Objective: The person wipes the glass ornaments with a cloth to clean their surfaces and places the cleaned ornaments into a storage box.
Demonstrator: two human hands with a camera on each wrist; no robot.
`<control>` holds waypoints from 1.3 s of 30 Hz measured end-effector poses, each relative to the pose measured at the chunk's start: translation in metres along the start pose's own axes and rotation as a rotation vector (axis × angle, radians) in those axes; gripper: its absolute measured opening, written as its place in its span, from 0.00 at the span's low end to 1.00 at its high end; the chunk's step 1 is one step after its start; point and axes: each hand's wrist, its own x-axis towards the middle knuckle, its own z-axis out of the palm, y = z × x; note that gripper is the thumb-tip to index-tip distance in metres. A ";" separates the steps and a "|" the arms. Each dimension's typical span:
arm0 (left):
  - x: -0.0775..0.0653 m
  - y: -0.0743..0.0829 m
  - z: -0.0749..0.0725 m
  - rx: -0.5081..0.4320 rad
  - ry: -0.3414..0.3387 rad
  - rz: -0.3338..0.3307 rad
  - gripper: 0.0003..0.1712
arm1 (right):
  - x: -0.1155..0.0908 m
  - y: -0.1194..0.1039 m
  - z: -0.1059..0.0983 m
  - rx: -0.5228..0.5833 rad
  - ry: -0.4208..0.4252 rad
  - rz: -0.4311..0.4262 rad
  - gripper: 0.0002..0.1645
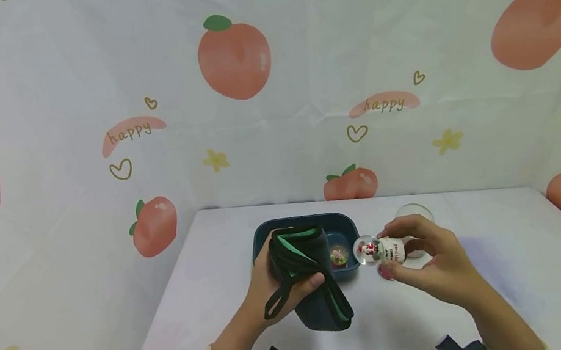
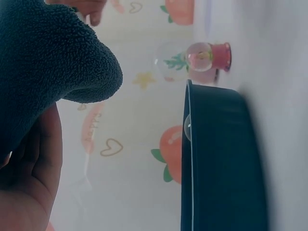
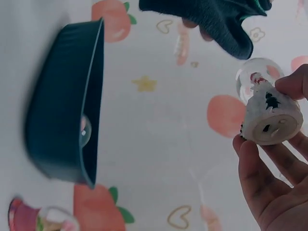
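Right grip (image 1: pixel 445 266) round globe (image 1: pixel 386 249), "happy" (image 1: pixel 383 103) behind

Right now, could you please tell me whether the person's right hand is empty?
No, the right hand is holding a white-based snow globe by its base.

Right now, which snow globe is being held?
The white-based snow globe, gripped by the right hand; the others sit inside the dark blue bin or on the table.

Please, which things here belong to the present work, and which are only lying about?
Likely in use:
dark cloth, in left hand
white-based snow globe, in right hand
dark tub, probably, with one globe inside

Lying about, perhaps waiting:
pink-based globe
larger globe near it
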 end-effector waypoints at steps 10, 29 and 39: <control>-0.002 0.000 0.002 0.018 -0.005 -0.069 0.40 | 0.028 -0.013 0.033 0.110 -0.034 -0.200 0.34; -0.001 0.004 0.002 0.031 -0.024 -0.044 0.37 | 0.036 -0.018 0.055 0.154 -0.087 -0.226 0.31; 0.001 0.007 0.001 0.013 0.008 -0.001 0.36 | 0.034 -0.017 0.056 0.175 -0.104 -0.151 0.27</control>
